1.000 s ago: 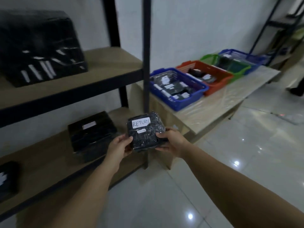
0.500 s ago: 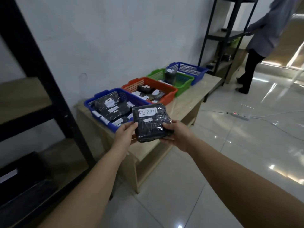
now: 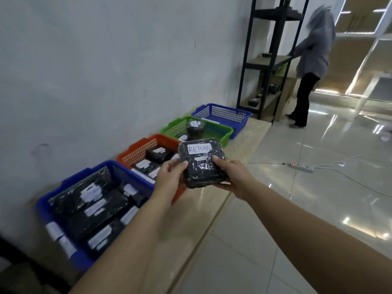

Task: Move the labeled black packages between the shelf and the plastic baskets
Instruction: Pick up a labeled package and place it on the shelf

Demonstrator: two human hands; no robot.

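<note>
- A black package (image 3: 202,166) wrapped in shiny film, with a white label (image 3: 199,148) reading "RETURN" on its top face, is held in the air between both hands, above the front edge of the table (image 3: 214,200) and just in front of the orange basket (image 3: 137,152)
- The left hand (image 3: 169,177) grips the package's left side, thumb on top and fingers curled underneath; the right hand (image 3: 232,177) grips its right side, thumb lying across the top film and fingers wrapped below; both forearms reach in from the bottom of the view
- Four plastic baskets stand in a row along the wall side of the table: a near blue basket (image 3: 70,211) crowded with black labeled packages; the orange basket next, holding a few more; then a green basket (image 3: 176,128) with one upright dark wrapped package (image 3: 195,129); then a far blue basket (image 3: 222,113), whose contents cannot be made out beyond a pale slip
- The table top is pale wood-grain under glossy film
- Past the far end of the table stands a black metal shelf (image 3: 273,60) with wooden boards and small dark items on its lower levels; another person (image 3: 311,66) in a grey top and dark trousers stands beside it with a hand on a board
- On the shiny tiled floor (image 3: 297,209) lies a white power strip (image 3: 301,166) with a lit red switch and trailing cables
</note>
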